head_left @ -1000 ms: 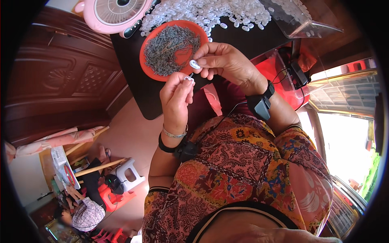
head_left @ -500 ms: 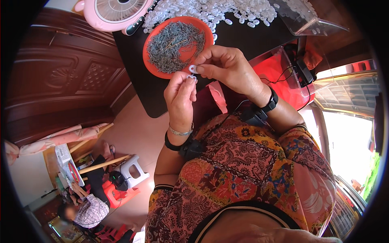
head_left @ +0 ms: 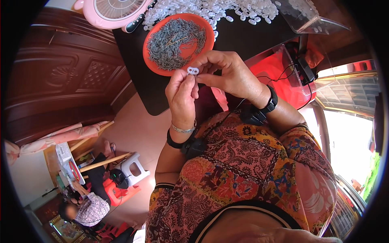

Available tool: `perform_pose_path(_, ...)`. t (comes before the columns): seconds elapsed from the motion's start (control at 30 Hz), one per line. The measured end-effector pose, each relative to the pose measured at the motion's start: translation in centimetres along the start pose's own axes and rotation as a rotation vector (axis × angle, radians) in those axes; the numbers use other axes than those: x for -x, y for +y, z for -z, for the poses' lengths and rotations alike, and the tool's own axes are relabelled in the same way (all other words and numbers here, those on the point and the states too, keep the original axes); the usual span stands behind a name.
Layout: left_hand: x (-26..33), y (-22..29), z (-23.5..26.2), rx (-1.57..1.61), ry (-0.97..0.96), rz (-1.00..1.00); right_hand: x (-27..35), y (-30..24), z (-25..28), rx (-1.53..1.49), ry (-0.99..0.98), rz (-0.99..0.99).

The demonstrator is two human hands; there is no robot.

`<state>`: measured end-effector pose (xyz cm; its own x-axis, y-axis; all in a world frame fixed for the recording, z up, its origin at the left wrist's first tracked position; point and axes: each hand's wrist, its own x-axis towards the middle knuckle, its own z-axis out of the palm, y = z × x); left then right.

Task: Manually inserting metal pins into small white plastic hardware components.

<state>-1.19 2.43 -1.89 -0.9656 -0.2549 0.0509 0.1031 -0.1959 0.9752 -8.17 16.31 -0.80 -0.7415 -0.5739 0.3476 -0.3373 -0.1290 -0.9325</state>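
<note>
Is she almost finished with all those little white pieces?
Not nearly, it seems. The left hand and right hand pinch one small white two-holed plastic piece. The orange dish is full of small grey metal parts, and a big heap of white pieces waits on the black tabletop.

A home used for piecework: a carved wooden door (head_left: 60, 77), a pink fan (head_left: 115, 12), plastic stools (head_left: 131, 170), and a black worktop (head_left: 243, 38) heaped with small white plastic pieces (head_left: 210, 10).

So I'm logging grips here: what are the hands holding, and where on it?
A small white plastic piece, pinched at its edges between fingertips of left hand and right hand.
</note>
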Motion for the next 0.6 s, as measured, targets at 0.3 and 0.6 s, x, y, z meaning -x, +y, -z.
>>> perform_pose_path(0.3, 0.04, 0.23, -0.2, 0.01, 0.034, 0.1, 0.05, -0.27, -0.09, 0.167, 0.038, 0.1)
perform_pose_path(0.6, -0.19, -0.1, -0.57, 0.041, 0.043, 0.083, 0.09, -0.39, -0.03, 0.337, 0.022, 0.21)
